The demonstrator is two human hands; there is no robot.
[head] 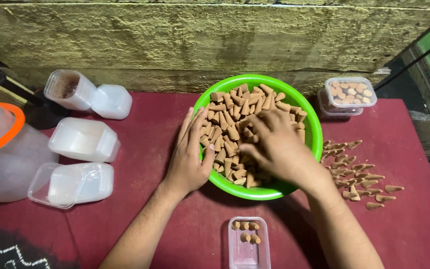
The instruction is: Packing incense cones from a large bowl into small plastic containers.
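A bright green bowl (310,118) heaped with brown cones (235,107) stands on a dark red cloth. My left hand (189,158) lies flat against the bowl's left rim, fingers apart, holding nothing. My right hand (274,144) reaches into the bowl with its fingers curled down among the cones; whether it grips any is hidden. Near the front edge lies a small clear box (248,251) with several cones (245,231) set at its far end.
Loose cones (359,174) lie scattered right of the bowl. A lidded clear box of cones (350,92) stands at the back right. Empty clear boxes (73,183) and lids (84,139) lie at left beside a clear jug with an orange rim (1,144). A rough wall (200,35) runs behind.
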